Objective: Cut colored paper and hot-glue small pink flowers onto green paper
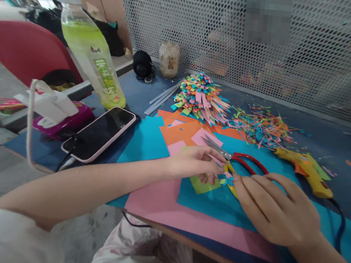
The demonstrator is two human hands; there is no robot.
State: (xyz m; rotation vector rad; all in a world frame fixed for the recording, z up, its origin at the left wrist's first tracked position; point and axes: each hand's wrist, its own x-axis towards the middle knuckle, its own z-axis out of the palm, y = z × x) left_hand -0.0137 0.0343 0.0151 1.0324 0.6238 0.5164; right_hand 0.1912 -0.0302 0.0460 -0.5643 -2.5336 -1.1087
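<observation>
Small bits of coloured paper [227, 178], yellow, blue and pink, lie between my two hands. My left hand [195, 163] reaches in from the left, its thumb and forefinger pinched at the bits' left side, the other fingers curled below. My right hand [280, 207] pinches their right side between thumb and forefinger; the fingertips partly hide what is held. Just beyond, scissors [230, 156] with red handles rest on the paper, blades pointing away to the left. Under my hands lie a light green paper square [203, 186] and blue sheets [217, 208].
Behind stands a cone of layered, multicoloured paper strips [202, 97], beside a heap of thin paper scraps [263, 125]. A yellow glue gun [306, 171] lies at right, glue sticks [164, 97] farther back. A phone [100, 134] and drink bottle [91, 53] are left; a perforated metal panel [198, 26] rises behind.
</observation>
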